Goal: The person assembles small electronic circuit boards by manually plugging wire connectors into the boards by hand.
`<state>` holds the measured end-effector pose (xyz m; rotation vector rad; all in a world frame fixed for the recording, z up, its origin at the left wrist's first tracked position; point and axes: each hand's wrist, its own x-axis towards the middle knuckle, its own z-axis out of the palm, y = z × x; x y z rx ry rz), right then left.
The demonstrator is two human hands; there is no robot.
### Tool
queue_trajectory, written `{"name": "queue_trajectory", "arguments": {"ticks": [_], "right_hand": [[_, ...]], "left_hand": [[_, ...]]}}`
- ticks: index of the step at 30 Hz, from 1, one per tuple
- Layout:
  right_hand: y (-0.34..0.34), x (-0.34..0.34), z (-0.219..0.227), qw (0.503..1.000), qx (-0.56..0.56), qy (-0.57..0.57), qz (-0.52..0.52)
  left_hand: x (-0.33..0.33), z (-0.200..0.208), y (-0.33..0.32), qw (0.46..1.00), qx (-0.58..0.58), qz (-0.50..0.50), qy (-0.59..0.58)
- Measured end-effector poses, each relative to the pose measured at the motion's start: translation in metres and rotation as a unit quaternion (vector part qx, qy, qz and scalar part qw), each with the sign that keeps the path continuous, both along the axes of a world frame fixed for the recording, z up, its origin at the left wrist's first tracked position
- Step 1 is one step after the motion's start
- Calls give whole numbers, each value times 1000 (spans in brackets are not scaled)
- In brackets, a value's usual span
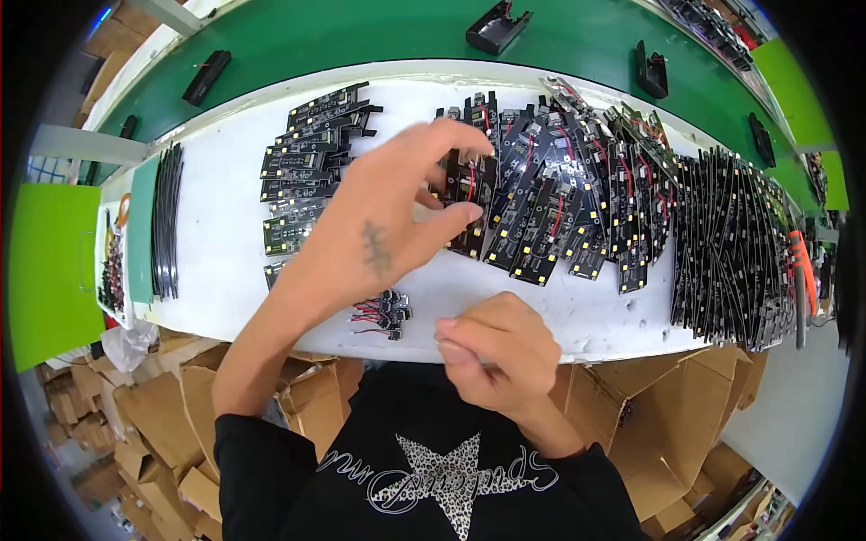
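My left hand hovers above the white worktop, thumb and index finger spread apart with nothing visible between them. Beyond its fingertips lies a fanned pile of black circuit boards with yellow squares and red wires. Under and left of this hand is a column of similar boards, partly covered by it. Close to the table's front edge, my right hand is closed, thumb against curled fingers; whatever it may hold is hidden. Between the two hands sits a small heap of parts with red and black wires.
Dense rows of boards fill the table's right side, beside an orange-handled tool. Black strips lie at left. Behind runs a green belt carrying black housings. Cardboard boxes stand below the front edge.
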<state>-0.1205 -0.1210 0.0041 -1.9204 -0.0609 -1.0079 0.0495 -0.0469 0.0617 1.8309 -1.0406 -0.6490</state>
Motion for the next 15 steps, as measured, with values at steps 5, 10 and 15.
{"name": "queue_trajectory", "arguments": {"ticks": [5,10,15], "right_hand": [[-21,-19,6,997,22,23,-64],[-39,-14,16,987,117,53,-100],[-34,-15,19,951,267,152,-26]], "left_hand": [[-14,-14,9,995,-99,-13,13],[-26,-4,13,985,-146,-61,-69],[-30,-2,15,983,-143,-118,3]]}}
